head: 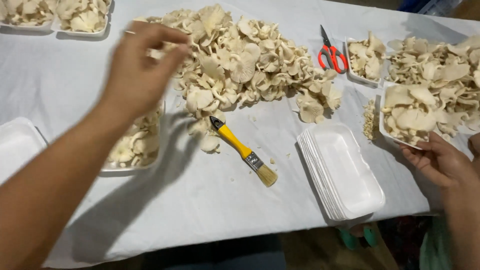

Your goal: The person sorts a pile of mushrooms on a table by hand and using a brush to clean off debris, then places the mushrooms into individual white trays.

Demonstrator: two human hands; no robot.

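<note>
Beside the paintbrush [244,151], white foam trays [345,172]

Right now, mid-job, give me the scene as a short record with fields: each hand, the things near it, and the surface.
left hand: left hand raised, blurred, fingers pinched above the big pile of pale oyster mushrooms; whether it holds one, cannot tell
right hand: right hand open, touching the edge of a white foam tray filled with mushrooms
under left arm: partly filled foam tray
centre: yellow-handled paintbrush, lying flat
right of brush: stack of empty white foam trays
far side: red-handled scissors
surface: white cloth-covered table
</note>
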